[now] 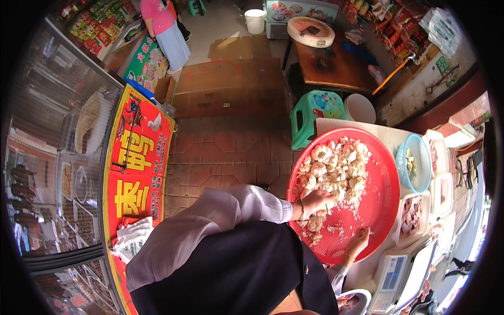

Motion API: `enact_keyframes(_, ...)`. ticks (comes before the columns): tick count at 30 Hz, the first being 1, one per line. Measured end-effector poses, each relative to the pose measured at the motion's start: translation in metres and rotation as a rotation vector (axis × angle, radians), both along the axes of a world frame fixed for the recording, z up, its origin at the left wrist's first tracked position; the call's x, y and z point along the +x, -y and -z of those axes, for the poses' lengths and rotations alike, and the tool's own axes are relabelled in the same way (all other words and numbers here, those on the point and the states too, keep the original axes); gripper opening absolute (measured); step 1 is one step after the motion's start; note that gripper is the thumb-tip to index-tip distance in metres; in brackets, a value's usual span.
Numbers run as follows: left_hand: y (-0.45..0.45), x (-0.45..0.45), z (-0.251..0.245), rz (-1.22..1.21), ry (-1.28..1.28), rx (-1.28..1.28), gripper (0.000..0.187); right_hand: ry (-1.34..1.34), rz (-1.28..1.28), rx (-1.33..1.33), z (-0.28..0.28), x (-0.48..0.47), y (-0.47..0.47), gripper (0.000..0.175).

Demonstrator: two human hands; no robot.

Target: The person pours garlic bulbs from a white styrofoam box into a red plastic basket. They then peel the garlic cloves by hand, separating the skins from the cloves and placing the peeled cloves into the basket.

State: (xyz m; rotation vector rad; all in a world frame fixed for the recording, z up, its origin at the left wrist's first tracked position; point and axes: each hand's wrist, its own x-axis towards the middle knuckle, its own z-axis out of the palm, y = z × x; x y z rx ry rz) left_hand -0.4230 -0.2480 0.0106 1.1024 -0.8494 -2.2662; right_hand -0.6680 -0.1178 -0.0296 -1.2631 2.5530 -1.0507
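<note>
A large round red plastic basket (380, 173) stands before me, with garlic bulbs (321, 153) and loose papery skins heaped on its far and left side. My left hand (315, 202) rests at the near edge of the heap, its fingers on or among the bulbs; whether they grip one is hidden. Over the basket's near right part, my right hand (359, 239) has its fingers curled together, and I cannot tell if something small is between them. Beyond the basket's right rim, a light blue plastic basket (423, 163) holds peeled garlic cloves (410, 162).
Right of the red basket are white trays of meat (411, 216) and a digital scale (393, 275). A green plastic stool (301, 124) stands beyond, near a wooden table (330, 67) bearing a round chopping block (311, 31). A person (163, 23) stands at the far left, beside a counter.
</note>
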Motion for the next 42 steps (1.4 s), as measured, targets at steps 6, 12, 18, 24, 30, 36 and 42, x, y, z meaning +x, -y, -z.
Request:
enact_keyframes(6, -0.004, 0.004, -0.025, 0.037, -0.058, 0.084, 0.016, 0.053, 0.196, -0.139, 0.02, -0.015, -0.022, 0.033)
enact_keyframes(12, 0.004, 0.019, -0.008, 0.122, -0.113, -0.089, 0.011, 0.267, -0.153, -0.142, -0.056, 0.091, 0.028, 0.01)
enact_keyframes(18, 0.009, 0.031, -0.019, 0.195, -0.065, -0.043, 0.017, 0.317, -0.184, -0.178, -0.033, 0.109, 0.021, 0.008)
enact_keyframes(24, 0.008, 0.034, -0.027, 0.07, 0.051, 0.054, 0.024, -0.167, 0.195, 0.182, 0.003, -0.016, -0.011, 0.023)
enact_keyframes(30, 0.015, 0.041, -0.006, 0.02, -0.054, -0.022, 0.029, -0.069, 0.252, 0.495, 0.001, -0.014, -0.005, 0.041)
enact_keyframes(36, 0.019, 0.038, -0.001, 0.039, -0.149, 0.032, 0.028, 0.037, -0.094, -0.147, -0.016, 0.062, 0.034, 0.011)
enact_keyframes(42, 0.013, 0.032, -0.004, 0.028, -0.064, -0.107, 0.018, 0.47, -0.299, -0.107, -0.052, 0.142, 0.073, 0.017)
